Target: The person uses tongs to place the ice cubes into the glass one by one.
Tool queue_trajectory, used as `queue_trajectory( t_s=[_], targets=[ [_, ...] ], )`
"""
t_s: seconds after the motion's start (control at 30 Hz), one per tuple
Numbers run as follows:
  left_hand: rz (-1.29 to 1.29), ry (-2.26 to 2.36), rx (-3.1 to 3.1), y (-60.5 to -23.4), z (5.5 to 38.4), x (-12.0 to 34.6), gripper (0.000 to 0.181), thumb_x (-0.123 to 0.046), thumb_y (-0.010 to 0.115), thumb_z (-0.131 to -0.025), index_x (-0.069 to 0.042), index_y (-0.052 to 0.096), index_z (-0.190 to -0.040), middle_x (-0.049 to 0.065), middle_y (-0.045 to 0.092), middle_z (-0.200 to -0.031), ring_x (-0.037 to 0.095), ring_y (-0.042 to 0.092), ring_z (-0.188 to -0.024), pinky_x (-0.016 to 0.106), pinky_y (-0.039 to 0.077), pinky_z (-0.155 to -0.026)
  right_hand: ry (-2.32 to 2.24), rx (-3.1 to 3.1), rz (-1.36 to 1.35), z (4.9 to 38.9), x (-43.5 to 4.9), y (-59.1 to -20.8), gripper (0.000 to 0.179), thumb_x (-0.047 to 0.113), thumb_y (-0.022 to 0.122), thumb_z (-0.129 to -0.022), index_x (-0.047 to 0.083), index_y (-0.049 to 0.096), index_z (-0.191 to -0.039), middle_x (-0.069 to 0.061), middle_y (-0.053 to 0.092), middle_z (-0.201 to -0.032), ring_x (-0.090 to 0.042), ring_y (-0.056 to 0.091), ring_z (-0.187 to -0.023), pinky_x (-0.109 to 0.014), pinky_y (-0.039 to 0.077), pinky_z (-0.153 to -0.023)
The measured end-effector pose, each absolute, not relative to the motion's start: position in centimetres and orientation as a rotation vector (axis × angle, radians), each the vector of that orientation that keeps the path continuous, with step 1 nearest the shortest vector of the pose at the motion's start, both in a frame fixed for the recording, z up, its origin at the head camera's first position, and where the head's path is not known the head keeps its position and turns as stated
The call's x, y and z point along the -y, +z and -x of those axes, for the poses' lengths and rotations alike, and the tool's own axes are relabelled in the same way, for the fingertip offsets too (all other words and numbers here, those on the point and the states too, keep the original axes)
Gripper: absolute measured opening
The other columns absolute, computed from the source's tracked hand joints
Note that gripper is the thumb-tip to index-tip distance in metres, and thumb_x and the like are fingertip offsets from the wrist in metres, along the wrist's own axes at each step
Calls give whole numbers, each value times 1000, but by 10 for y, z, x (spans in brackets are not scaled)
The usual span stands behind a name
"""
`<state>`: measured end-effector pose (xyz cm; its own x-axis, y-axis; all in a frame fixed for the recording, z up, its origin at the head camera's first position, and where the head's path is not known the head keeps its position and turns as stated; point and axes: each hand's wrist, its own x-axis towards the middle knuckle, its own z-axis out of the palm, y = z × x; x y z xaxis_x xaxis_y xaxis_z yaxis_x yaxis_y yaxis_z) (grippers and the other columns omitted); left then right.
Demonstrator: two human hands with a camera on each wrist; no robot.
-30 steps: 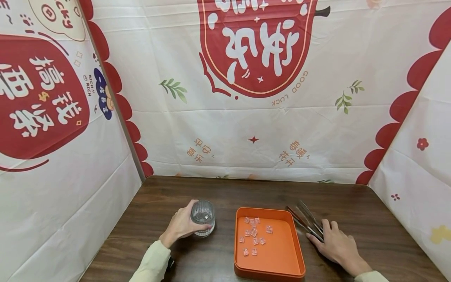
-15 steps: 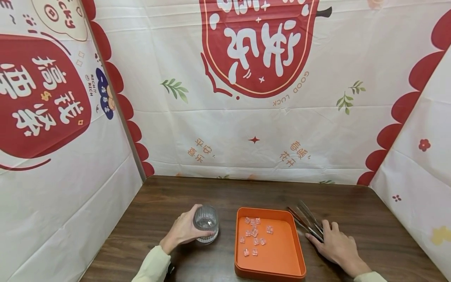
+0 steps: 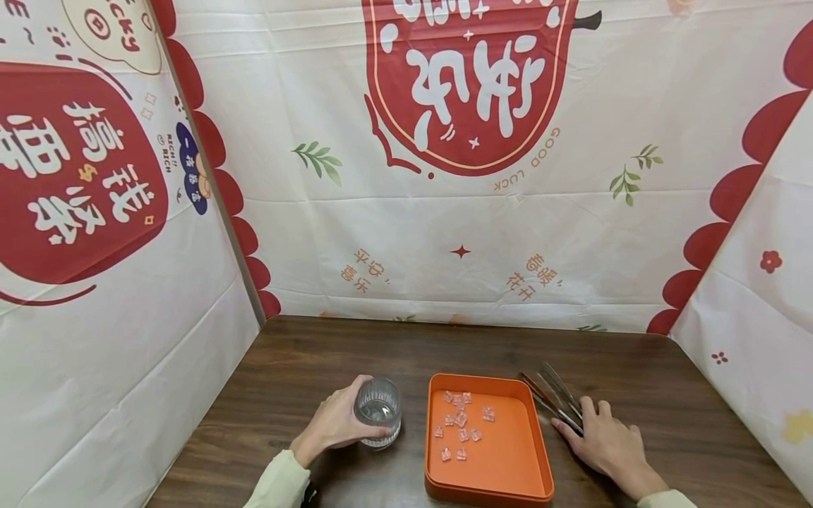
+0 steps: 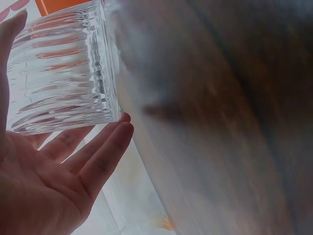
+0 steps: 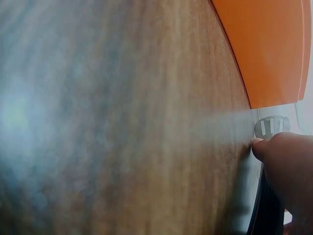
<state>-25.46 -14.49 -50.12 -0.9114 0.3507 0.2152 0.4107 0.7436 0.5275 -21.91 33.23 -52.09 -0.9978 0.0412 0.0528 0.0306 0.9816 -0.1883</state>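
Observation:
My left hand (image 3: 336,421) holds a clear ribbed glass (image 3: 379,411) from its left side, thumb along the near side. In the left wrist view the fingers lie around the ribbed wall of the glass (image 4: 58,78); whether its base touches the table, I cannot tell. Right of the glass, an orange tray (image 3: 508,469) contains several small clear cubes (image 3: 461,418), grouped mostly toward its left half. Past the tray's right side, my right hand (image 3: 611,443) grips metal tongs (image 3: 559,396) between thumb and fingers, their two arms spread and pointing away from me.
The dark wooden table (image 3: 305,360) is bordered at the back by a printed white cloth (image 3: 406,226). Similar cloth hangs at the left (image 3: 159,353) and right (image 3: 749,310). A strip of table separates the glass from the tray.
My left hand has moved the glass to the right and a little nearer to me, closer to the tray. The right hand and tongs stay in place; the head view has shifted slightly.

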Motion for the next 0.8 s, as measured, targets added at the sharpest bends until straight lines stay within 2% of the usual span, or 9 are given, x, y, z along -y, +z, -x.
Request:
queue_trajectory(
  t_s=[0.43, 0.8],
  targets=[
    [640, -840, 2862, -500, 247, 142, 94, -71, 80, -61, -21, 48, -134, 3, 69, -111, 23, 67, -97, 43, 53, -73, 251, 3043, 43, 219, -330, -521, 72, 66, 45, -95, 1, 42, -128, -27, 52, -103, -45, 62, -74, -63, 41, -66],
    [634, -866, 2874, -499, 243, 140, 96, -72, 81, -59, -23, 47, -134, 0, 68, -112, 20, 65, -98, 43, 52, -75, 278, 3023, 37, 213, -334, -514, 67, 62, 44, -97, 2, 43, -126, -25, 53, -99, -42, 63, -74, -60, 38, -65]
  ],
)
